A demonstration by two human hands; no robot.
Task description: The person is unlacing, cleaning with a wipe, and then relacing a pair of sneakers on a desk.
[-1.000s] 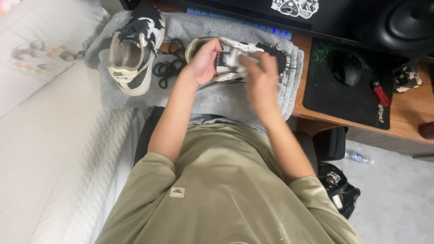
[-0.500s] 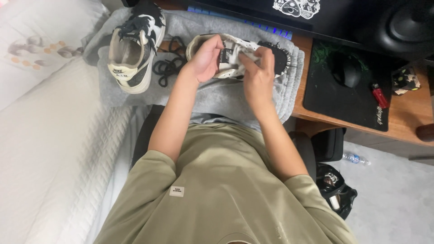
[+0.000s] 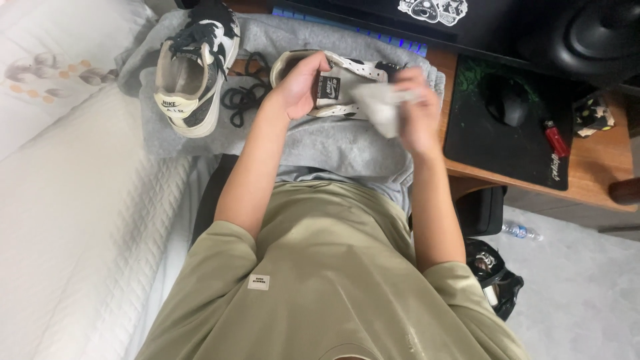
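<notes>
My left hand (image 3: 301, 85) grips a cream and black sneaker (image 3: 347, 83) by its heel collar, holding it over a grey cloth (image 3: 320, 143) spread on the desk edge. My right hand (image 3: 415, 110) is shut on a white wipe (image 3: 381, 107), blurred by motion, pressed at the shoe's tongue and side. A second matching sneaker (image 3: 193, 67) stands on the cloth at the left, heel toward me. Loose black laces (image 3: 245, 93) lie between the two shoes.
A white bed (image 3: 73, 200) runs along the left. On the wooden desk (image 3: 600, 187) at the right lie a black mouse pad (image 3: 507, 133), a black mouse (image 3: 507, 100) and a red lighter (image 3: 555, 137). A speaker (image 3: 593, 33) stands behind. A bottle (image 3: 521, 231) and bag (image 3: 497, 280) lie on the floor.
My right hand has pulled back from the shoe toward the right with the wipe. The left hand keeps holding the shoe in about the same place.
</notes>
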